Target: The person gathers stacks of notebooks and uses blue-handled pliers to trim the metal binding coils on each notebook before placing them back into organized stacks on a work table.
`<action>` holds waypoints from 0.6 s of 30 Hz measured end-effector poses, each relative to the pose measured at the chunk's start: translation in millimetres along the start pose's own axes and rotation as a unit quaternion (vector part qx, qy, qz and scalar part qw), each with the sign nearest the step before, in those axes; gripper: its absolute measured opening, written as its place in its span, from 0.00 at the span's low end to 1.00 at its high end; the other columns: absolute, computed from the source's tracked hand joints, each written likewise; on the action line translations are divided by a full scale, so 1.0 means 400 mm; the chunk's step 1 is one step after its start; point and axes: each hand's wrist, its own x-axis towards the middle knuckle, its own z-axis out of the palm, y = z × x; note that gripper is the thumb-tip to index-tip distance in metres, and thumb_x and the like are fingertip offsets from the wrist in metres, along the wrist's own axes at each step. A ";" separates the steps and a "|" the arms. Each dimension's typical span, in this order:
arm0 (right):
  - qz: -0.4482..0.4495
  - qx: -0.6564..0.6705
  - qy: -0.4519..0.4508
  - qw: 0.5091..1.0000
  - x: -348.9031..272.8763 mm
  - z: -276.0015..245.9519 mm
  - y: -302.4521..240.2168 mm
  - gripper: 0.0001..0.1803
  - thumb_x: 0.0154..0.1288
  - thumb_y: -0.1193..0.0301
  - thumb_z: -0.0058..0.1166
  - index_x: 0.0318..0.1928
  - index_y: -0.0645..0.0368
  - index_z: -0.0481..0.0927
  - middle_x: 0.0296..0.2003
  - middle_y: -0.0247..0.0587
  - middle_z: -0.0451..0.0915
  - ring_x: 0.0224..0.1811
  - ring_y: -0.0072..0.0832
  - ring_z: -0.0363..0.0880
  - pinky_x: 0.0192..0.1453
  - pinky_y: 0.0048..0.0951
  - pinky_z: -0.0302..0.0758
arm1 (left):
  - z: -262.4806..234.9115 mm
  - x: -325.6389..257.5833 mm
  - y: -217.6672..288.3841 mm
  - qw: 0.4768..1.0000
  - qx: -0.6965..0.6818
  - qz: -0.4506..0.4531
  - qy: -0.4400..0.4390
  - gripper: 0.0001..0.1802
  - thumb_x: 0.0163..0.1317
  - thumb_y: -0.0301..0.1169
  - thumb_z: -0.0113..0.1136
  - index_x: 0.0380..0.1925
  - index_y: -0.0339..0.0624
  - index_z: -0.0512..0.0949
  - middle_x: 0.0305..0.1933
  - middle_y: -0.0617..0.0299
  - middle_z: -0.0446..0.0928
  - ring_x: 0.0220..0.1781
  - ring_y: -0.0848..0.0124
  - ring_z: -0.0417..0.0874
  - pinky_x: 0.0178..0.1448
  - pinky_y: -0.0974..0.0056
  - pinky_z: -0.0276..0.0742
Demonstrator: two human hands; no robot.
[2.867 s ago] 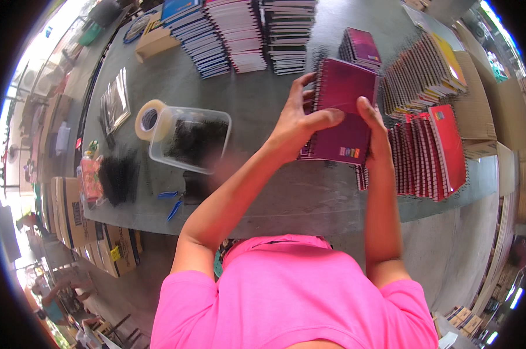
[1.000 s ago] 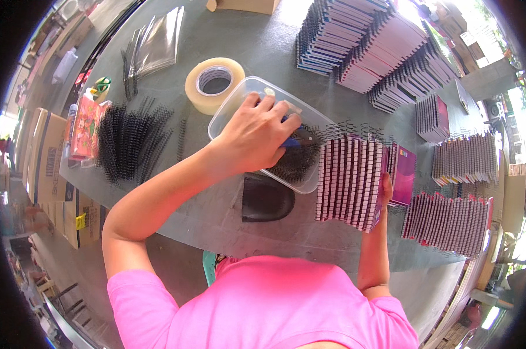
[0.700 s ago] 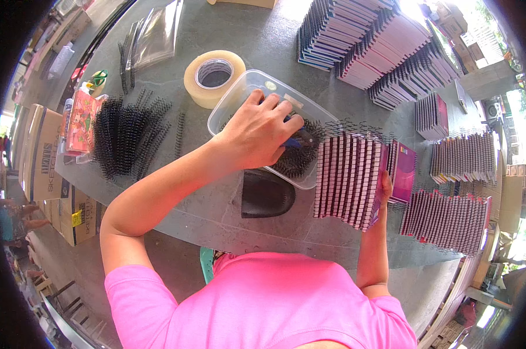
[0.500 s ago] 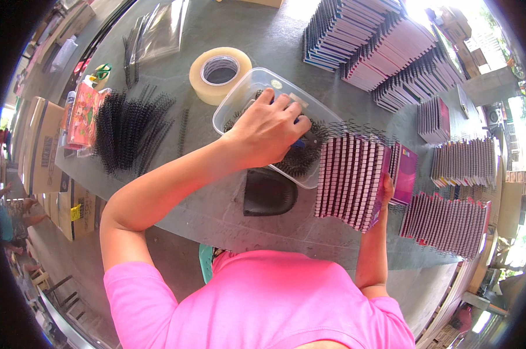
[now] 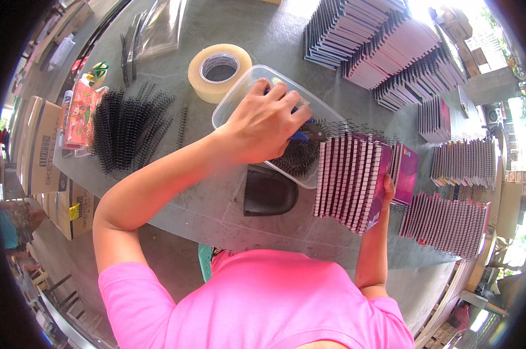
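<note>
Over a clear plastic tub (image 5: 225,106), my left hand (image 5: 266,122) is closed round a blue-handled hand tool (image 5: 299,136); its working end is mostly hidden. Dark loose wire pieces (image 5: 295,161) lie in the tub. My right hand (image 5: 388,191) grips the right side of a row of purple spiral notebooks (image 5: 349,183), whose bound edges face me. Most of its fingers are hidden by the covers. Black wire coils stick out from the notebooks' far ends. Another purple notebook (image 5: 407,174) stands just beyond that hand. A black curved pad (image 5: 269,192) lies beside the tub.
A roll of clear tape (image 5: 202,87) sits beyond the tub. Black binding coils (image 5: 126,131) are heaped at left, near an orange patterned packet (image 5: 80,119). Tall notebook stacks (image 5: 356,35) fill the far right, with more notebooks (image 5: 446,224) at right. Cardboard boxes (image 5: 45,145) stand left of the table.
My left hand has lifted and turned slightly over the tub, with more of the blue handle showing. My right hand and the notebooks have barely moved.
</note>
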 end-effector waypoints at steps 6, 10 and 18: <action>0.003 -0.045 -0.027 0.999 0.008 -0.020 -0.008 0.35 0.53 0.53 0.57 0.55 0.64 0.68 0.45 0.46 0.78 0.42 0.37 0.79 0.48 0.38 0.78 | 0.023 0.009 0.007 0.999 0.034 0.015 -0.036 0.21 0.36 0.29 0.66 0.35 0.43 0.74 0.35 0.58 0.73 0.42 0.61 0.75 0.46 0.61 0.67; 0.012 -0.055 0.026 0.998 -0.002 0.030 -0.011 0.35 0.48 0.58 0.61 0.53 0.67 0.68 0.44 0.48 0.78 0.41 0.38 0.79 0.46 0.38 0.78 | 0.029 0.000 0.004 0.993 0.002 -0.037 -0.112 0.19 0.36 0.29 0.65 0.33 0.42 0.74 0.31 0.58 0.74 0.38 0.62 0.77 0.44 0.62 0.69; 0.011 -0.070 0.033 0.997 0.002 0.042 -0.016 0.35 0.47 0.58 0.61 0.53 0.67 0.68 0.43 0.48 0.78 0.40 0.38 0.79 0.46 0.38 0.78 | 0.005 0.002 -0.011 1.000 0.015 -0.003 -0.012 0.23 0.36 0.29 0.66 0.37 0.44 0.74 0.37 0.58 0.73 0.45 0.61 0.73 0.52 0.57 0.64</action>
